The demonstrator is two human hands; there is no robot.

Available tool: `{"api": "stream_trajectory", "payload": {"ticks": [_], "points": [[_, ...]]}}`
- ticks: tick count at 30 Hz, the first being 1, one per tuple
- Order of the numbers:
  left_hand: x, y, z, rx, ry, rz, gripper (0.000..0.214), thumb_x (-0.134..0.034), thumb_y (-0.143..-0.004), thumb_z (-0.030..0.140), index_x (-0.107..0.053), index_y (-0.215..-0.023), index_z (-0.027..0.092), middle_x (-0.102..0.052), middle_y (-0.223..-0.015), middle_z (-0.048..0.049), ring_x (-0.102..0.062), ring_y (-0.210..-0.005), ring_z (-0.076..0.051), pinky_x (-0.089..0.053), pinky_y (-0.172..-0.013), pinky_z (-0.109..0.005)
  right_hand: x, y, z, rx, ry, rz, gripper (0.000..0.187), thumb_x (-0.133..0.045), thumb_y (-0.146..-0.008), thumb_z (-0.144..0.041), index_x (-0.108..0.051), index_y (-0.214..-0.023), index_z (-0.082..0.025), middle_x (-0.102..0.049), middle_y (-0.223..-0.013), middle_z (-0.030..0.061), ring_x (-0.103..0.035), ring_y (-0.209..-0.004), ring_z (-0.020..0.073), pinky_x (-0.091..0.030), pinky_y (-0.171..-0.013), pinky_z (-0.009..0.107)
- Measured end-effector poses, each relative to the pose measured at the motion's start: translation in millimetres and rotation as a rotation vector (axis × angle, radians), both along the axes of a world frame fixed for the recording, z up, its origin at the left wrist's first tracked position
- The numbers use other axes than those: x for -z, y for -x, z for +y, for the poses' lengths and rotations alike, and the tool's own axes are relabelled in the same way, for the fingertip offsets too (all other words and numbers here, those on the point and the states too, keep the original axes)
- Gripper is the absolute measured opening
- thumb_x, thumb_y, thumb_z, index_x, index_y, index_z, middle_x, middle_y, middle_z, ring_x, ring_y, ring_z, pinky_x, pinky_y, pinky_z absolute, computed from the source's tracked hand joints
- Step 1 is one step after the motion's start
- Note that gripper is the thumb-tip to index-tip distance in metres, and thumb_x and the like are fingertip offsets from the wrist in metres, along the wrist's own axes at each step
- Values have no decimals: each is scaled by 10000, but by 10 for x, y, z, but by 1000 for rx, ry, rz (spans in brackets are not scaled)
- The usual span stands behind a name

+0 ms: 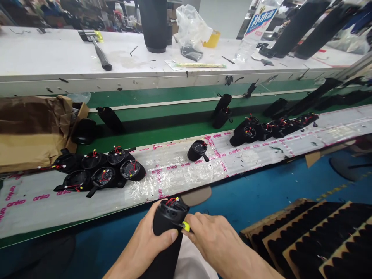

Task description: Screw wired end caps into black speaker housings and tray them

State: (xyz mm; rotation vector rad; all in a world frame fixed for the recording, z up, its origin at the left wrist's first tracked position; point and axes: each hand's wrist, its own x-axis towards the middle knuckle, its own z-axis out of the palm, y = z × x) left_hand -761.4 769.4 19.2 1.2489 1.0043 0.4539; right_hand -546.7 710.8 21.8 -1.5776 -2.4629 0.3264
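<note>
Person's left hand (145,242) wraps round a black cylindrical unit (168,224), thumb across the front, grip clenched on the body. Unit stands about upright at bottom centre, near the person, below the edge of the surface (35,217). Open top end faces up w/ red wires (171,201) showing inside the rim.

Right hand (215,240) sits just beside unit's right side; fingertips pinch a small yellow part (186,226) touching the unit's wall. Grip closed on that yellow part; what it is exactly, can't tell.

Surface is covered in clear film w/ pink printed tape. On it, left: cluster of black round units (100,170) w/ red/yellow wiring, lying touching one another. Centre: single black unit (197,150) on its side, apart from the rest. Right: another row of black wired units (270,128).

Green belt (162,128) runs behind the surface, a few black pieces on it. Brown paper-lined box (31,131) far left. White bench (58,54) beyond w/ hammer (99,50), black cylinder (153,25), plastic bag (192,27). Bottom right: trays of black foam in cardboard (314,240). Blue floor (261,193) below.
</note>
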Motion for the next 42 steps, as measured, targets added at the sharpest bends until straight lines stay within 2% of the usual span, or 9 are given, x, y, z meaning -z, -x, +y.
{"api": "stream_trajectory", "payload": {"ticks": [5,9,14,18,23,27,30,34,42], "points": [[-23,-24,-42,3,-1,77,680,-749,-843,562,-481,-1416,310,-565,-1523,-50,-499,-1399,-336,-367,-1191,-456,-11,2,-21,21,-44,3,86,-495,-1061,-275,-461,-983,-258,-609,-750,-43,-630,-603,192,-311,-517,355],[-74,35,-47,-4,36,34,720,-736,-851,553,-450,-1461,301,-547,-1542,-59,-470,-1428,-353,-353,-1210,-480,-16,-42,-44,46,-51,164,292,-263,-1123,-342,-510,-993,-256,-649,-763,-28,-662,-635,182,-384,-535,337],[-110,79,13,59,248,-161,661,-685,-897,482,-460,-1482,272,-552,-1542,-70,-485,-1428,-344,-363,-1212,-487,69,-51,-50,315,131,560,304,-468,-1050,-477,-532,-1252,-259,-744,-881,-20,-715,-710,172,-521,-636,290],[-64,3,-11,-80,103,33,816,-876,-696,464,-515,-1396,249,-602,-1452,-117,-535,-1351,-387,-398,-1153,-527,229,73,12,513,305,825,555,-644,-896,-607,-563,-1309,-246,-770,-1069,50,-743,-930,237,-583,-786,336],[98,17,-87,-118,261,-129,698,-725,-820,552,-486,-1400,247,-631,-1402,-132,-601,-1280,-371,-458,-1079,-509,531,188,50,685,604,1251,611,-739,-788,-677,-614,-1122,-181,-643,-640,-27,-539,-479,129,-467,-494,257],[228,-36,-139,-376,396,-342,921,-802,-735,546,-373,-1488,233,-591,-1468,-169,-587,-1330,-374,-488,-1053,-449,671,183,62,609,707,1428,710,-751,-753,-717,-571,-1156,-161,-501,-495,-94,-461,-432,111,-426,-480,242],[209,-66,-141,-293,530,-478,1075,-815,-710,527,-235,-1580,275,-603,-1471,-147,-642,-1265,-372,-486,-1048,-459,563,111,97,547,689,1327,687,-729,-776,-717,-578,-1160,-168,-613,-608,-38,-521,-476,130,-453,-506,262],[107,5,-69,-179,511,-418,1023,-822,-727,490,-292,-1569,254,-664,-1399,-128,-631,-1268,-365,-447,-1080,-464,231,-75,87,446,247,810,364,-570,-999,-508,-560,-1225,-223,-734,-979,43,-685,-744,176,-515,-670,286],[40,67,-18,-142,256,-183,1003,-806,-730,544,-315,-1550,239,-580,-1496,-119,-468,-1428,-380,-292,-1216,-523,-74,-116,19,7,-110,81,266,-306,-1115,-358,-524,-1010,-247,-599,-738,-26,-634,-620,196,-387,-534,341]]}}
